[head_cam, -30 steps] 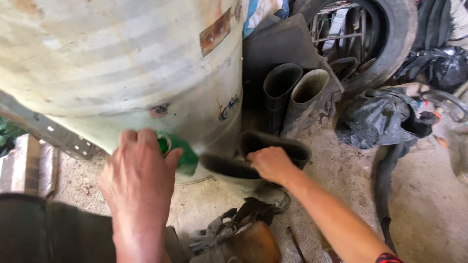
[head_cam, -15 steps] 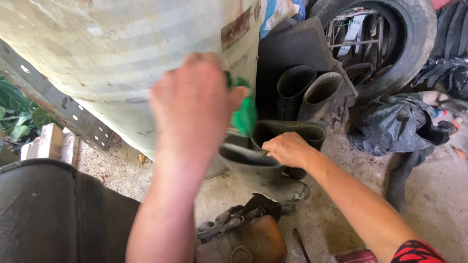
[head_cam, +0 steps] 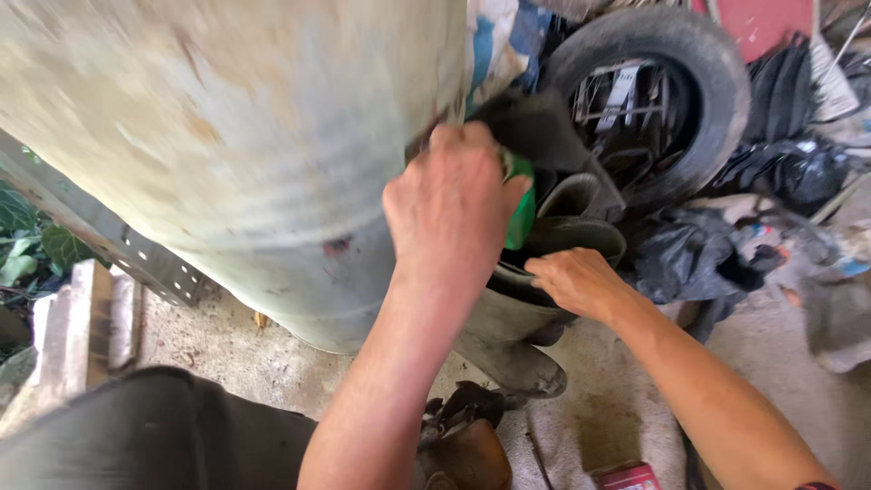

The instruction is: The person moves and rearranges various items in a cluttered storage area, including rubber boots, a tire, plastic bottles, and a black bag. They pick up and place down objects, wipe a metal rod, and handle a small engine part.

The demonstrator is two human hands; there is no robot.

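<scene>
The green object sits clamped in the left hand, fingers curled tight around it so only a strip of green shows by the thumb. It is held high against the side of the big pale metal drum, just above the open mouth of a grey rubber boot. The right hand rests on the boot's top rim, fingers closed over the edge and steadying it; the boot stands on the dirt floor, leaning on the drum. Behind it stand more dark boots, an old tyre and black plastic bags. The step in hand looks like bringing the green piece to the boot opening. Any further move calls for the rim kept steady and the left wrist kept clear of the drum wall.
</scene>
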